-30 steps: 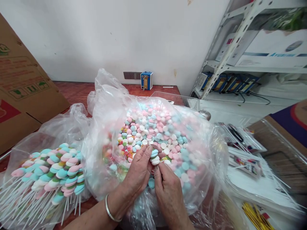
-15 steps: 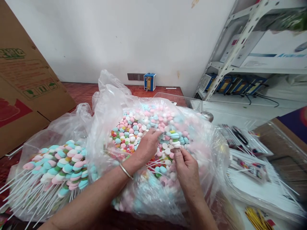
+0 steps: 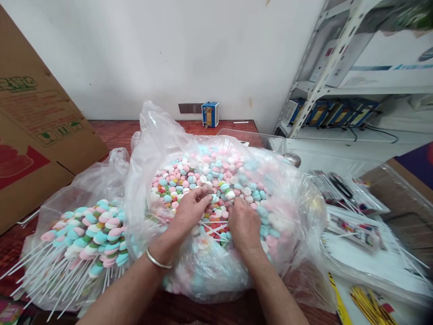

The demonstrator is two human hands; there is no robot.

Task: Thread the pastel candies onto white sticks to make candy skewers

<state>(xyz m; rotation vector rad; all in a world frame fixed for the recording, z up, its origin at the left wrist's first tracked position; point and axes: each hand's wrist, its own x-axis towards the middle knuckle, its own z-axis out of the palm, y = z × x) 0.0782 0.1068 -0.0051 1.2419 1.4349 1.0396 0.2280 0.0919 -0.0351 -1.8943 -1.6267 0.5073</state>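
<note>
A large clear plastic bag (image 3: 152, 140) lies spread in front of me, full of pink, blue and white marshmallows (image 3: 182, 174) with red and green gummies among them. Over the pile, my left hand (image 3: 194, 207) has its thumb and fingers pinched on a pale blue marshmallow (image 3: 214, 197). My right hand (image 3: 244, 221) is closed, knuckles up, around the stick end of a marshmallow skewer (image 3: 226, 190); the stick itself is hidden by the fingers. Several loose white sticks (image 3: 214, 228) lie on the candy between my hands.
To the left, finished marshmallow skewers (image 3: 98, 230) are heaped in another bag, sticks toward me. A cardboard box (image 3: 40, 122) stands behind them. Trays with white sticks (image 3: 365, 257) and gold ties (image 3: 370, 304) are at right, below a white metal shelf (image 3: 324, 72). A small blue device (image 3: 210, 114) sits by the wall.
My right hand has moved left and turned knuckles up, tilting the skewer leftward. My left hand has drawn back slightly left and down, and a pale blue marshmallow now shows at its fingertips.
</note>
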